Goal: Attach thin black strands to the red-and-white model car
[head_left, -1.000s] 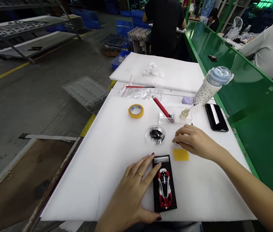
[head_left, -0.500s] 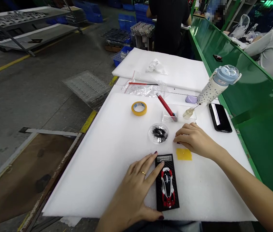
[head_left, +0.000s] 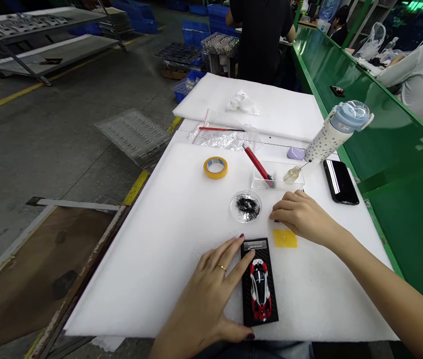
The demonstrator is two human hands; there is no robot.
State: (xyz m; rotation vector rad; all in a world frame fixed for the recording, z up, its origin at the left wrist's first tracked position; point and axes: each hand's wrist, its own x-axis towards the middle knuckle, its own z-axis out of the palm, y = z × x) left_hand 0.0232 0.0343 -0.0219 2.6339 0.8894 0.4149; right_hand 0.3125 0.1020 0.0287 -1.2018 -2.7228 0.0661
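My left hand lies with fingers spread along the left edge of a black base, its fingertips touching it. A red, white and black model car sits on that base. Further right, my right hand rests on the white sheet with fingers curled together; whatever they may hold is hidden. Just below those fingers is a yellow square. To their left stands a round clear dish with black bits in it.
Yellow tape roll, red pen-like tool on a clear tray, small bottle, phone and tilted-looking drink bottle lie beyond my hands. A green partition runs along the right. Two people sit further off.
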